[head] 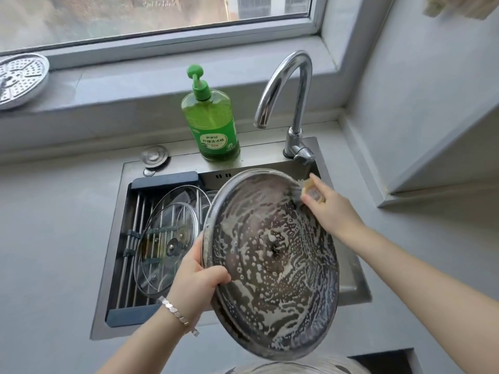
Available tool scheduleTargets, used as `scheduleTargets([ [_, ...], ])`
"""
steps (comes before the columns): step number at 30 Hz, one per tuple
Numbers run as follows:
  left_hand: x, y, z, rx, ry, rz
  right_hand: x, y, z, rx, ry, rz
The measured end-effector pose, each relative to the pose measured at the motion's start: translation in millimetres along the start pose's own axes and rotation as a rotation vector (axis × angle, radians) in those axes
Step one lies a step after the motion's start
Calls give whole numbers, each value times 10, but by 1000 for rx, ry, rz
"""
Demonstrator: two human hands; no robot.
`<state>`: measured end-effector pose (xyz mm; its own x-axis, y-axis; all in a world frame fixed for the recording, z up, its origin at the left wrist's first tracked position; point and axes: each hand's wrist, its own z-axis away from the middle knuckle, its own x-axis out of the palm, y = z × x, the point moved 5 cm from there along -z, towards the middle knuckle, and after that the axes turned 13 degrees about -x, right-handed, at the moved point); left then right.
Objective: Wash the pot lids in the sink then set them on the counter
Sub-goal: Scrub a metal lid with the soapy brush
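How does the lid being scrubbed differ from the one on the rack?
The metal lid is opaque, sudsy, held tilted by the left hand, sponge at its rim; the glass lid is clear, suds-free, lying untouched on the rack. Both are round.

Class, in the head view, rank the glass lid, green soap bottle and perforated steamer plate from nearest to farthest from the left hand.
1. The glass lid, in the sink rack beside the left hand.
2. The green soap bottle, on the sink ledge.
3. The perforated steamer plate, far left on the windowsill.
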<state>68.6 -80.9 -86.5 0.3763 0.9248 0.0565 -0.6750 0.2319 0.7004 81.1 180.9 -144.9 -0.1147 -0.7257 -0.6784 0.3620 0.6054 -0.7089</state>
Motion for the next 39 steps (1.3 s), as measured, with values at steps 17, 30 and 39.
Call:
scheduleTargets([
  [17, 587, -236, -656, -530, 71, 591, -56, -438, 615, -295, -113, 306],
  [30, 464, -72, -302, 212, -148, -884, -403, -985, 188, -624, -357, 492],
  [39, 624, -60, -367, 357, 101, -670, -108, -1032, -102, -568, -328, 251],
])
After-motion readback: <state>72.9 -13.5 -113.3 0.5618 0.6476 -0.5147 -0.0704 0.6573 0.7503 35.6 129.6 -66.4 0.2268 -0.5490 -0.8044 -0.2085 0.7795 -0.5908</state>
